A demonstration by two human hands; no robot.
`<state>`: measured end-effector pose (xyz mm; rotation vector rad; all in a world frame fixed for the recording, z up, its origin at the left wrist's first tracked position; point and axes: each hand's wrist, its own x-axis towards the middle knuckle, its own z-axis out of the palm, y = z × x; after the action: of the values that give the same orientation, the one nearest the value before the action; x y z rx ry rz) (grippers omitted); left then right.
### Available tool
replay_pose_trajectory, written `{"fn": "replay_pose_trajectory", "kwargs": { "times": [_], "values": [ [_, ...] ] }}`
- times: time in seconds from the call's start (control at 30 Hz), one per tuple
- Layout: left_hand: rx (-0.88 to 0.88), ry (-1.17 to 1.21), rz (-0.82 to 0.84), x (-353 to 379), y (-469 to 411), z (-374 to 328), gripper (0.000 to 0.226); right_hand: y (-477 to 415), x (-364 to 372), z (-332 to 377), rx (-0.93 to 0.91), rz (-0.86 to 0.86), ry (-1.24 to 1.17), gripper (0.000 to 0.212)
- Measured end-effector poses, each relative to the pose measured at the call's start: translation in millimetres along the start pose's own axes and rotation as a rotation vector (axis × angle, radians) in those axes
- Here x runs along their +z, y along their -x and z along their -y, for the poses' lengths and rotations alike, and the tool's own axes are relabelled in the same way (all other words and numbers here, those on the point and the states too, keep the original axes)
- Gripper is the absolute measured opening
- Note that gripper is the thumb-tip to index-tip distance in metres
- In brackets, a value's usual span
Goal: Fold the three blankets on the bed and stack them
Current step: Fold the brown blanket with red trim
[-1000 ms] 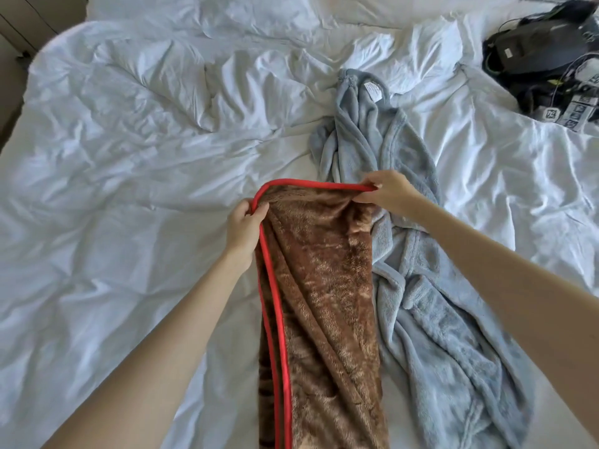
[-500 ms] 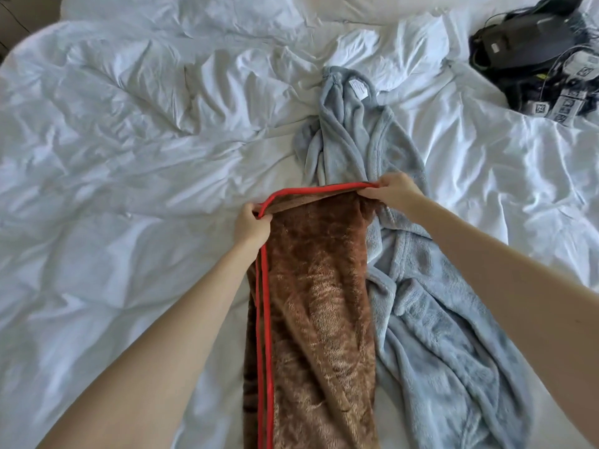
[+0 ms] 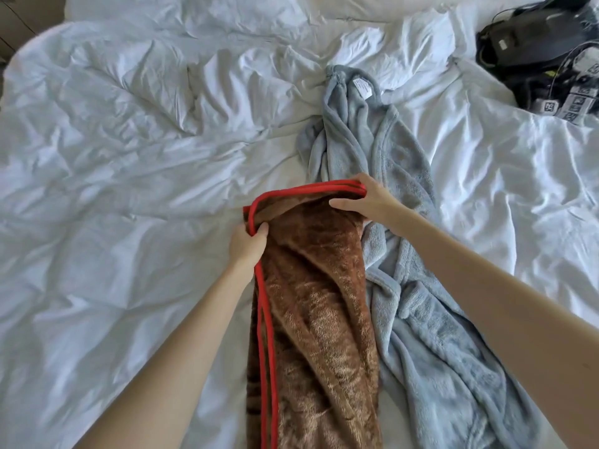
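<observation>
Brown blanket [image 3: 317, 286], one, pinched by left grip [image 3: 248, 244] and right grip [image 3: 372, 202], beside one grey blanket [image 3: 421, 319], perhaps a robe.

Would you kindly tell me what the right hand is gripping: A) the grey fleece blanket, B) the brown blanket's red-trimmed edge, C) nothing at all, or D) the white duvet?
B: the right hand pinches the far red-trimmed edge of the brown blanket.

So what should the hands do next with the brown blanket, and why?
Probably draw the held end back toward the body, folding the strip in half. The left hand and right hand each grip a far corner of the brown blanket at its red trim, and it already lies as a long narrow strip, partly on the grey blanket, too long to stack.
</observation>
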<state>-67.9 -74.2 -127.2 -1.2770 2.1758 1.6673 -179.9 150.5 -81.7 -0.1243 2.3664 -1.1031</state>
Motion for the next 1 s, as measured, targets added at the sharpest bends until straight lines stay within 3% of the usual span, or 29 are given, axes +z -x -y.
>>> {"fn": "replay_pose_trajectory", "kwargs": {
  "times": [0.1, 0.17, 0.23, 0.3, 0.33, 0.4, 0.47, 0.53, 0.6, 0.67, 0.73, 0.83, 0.93, 1.0],
  "values": [
    [-0.062, 0.086, 0.026, 0.5, 3.7, -13.2, 0.009, 4.3, 1.8, 3.2, 0.022, -0.043, -0.049, 0.033],
    [-0.123, 0.151, 0.113, -2.2, 4.6, -22.3, 0.016, 4.7, -2.8, 2.7, 0.1, -0.016, -0.344, 0.035],
    [-0.102, 0.242, 0.229, -6.4, 4.5, -33.6, 0.02, 7.6, -11.7, -0.2, 0.13, 0.126, -0.729, 0.044],
    [-0.086, 0.405, 0.373, -11.1, 4.1, -44.1, 0.019, 8.3, -18.6, -7.9, 0.148, 0.231, -0.946, 0.05],
    [-0.099, 0.46, 0.417, -11.5, 3.2, -46.2, 0.02, 8.6, -18.4, -12.7, 0.188, 0.206, -0.952, 0.049],
    [-0.143, 0.397, 0.402, -5.4, 0.5, -39.4, 0.026, 7.1, -11.1, -22.8, 0.333, -0.033, -0.744, 0.041],
    [-0.15, 0.242, 0.254, 6.5, -3.9, -23.7, 0.039, 5.7, 0.4, -31.4, 0.406, -0.308, -0.392, 0.04],
    [-0.091, 0.181, 0.117, 13.0, -7.2, -14.1, 0.051, 6.9, 11.1, -28.6, 0.313, -0.429, -0.288, 0.041],
    [-0.114, 0.27, 0.145, 13.2, -12.1, -14.2, 0.061, 9.8, 17.6, -17.4, 0.218, -0.36, -0.364, 0.047],
    [-0.237, 0.306, 0.332, 9.4, -11.7, -22.5, 0.063, 11.0, 21.8, -7.2, 0.206, -0.233, -0.497, 0.055],
    [-0.283, 0.266, 0.51, 3.8, -6.7, -29.7, 0.054, 11.4, 24.5, -2.3, 0.213, -0.195, -0.548, 0.047],
    [-0.209, 0.308, 0.556, -5.9, -2.8, -33.9, 0.054, 15.7, 17.6, 4.0, 0.204, -0.18, -0.675, 0.02],
    [-0.083, 0.27, 0.563, -26.3, 13.2, -40.1, 0.05, 32.3, -0.5, 9.8, 0.157, -0.102, -0.783, 0.013],
    [-0.018, 0.224, 0.571, -40.7, 30.3, -41.0, 0.062, 52.8, -9.5, 13.3, 0.117, -0.037, -0.847, 0.012]
  ]
}}
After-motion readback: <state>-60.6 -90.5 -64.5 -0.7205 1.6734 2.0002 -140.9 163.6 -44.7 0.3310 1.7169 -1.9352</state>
